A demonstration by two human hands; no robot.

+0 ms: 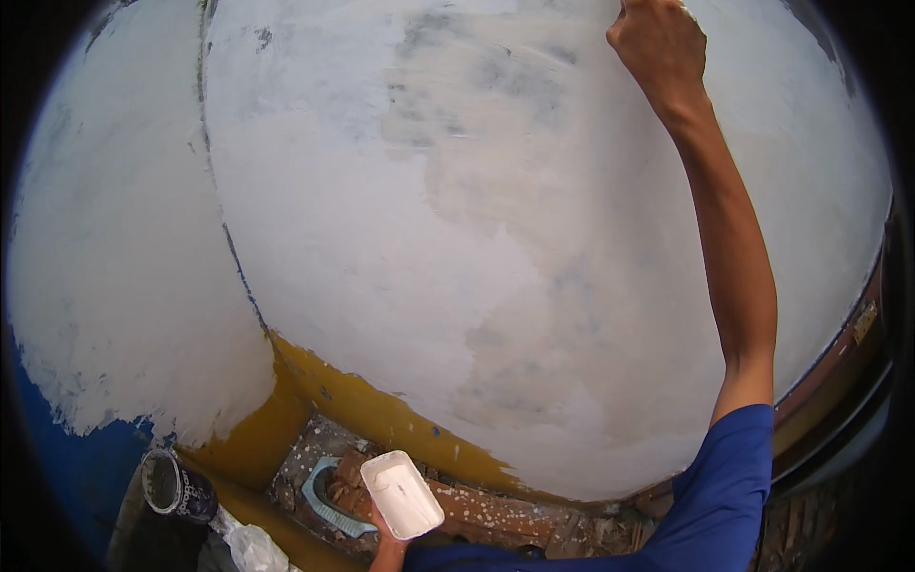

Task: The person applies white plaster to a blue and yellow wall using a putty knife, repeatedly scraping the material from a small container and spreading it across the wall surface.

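My right hand [658, 43] is raised high against the white-coated wall [496, 238] at the top of the view, fingers closed as if around a tool that is cut off by the frame edge. The arm runs down to a blue sleeve [724, 486]. Low in the middle, my left hand [386, 543] holds a white rectangular tray [402, 494] with white paste in it, kept level below the wall.
The wall meets a second white wall [124, 267] at a corner on the left. Both have a yellow lower band [381, 419], with blue at far left. A dark bucket [176, 486], a crumpled white bag [253, 548] and a floor of bricks and rubble [496, 520] lie below.
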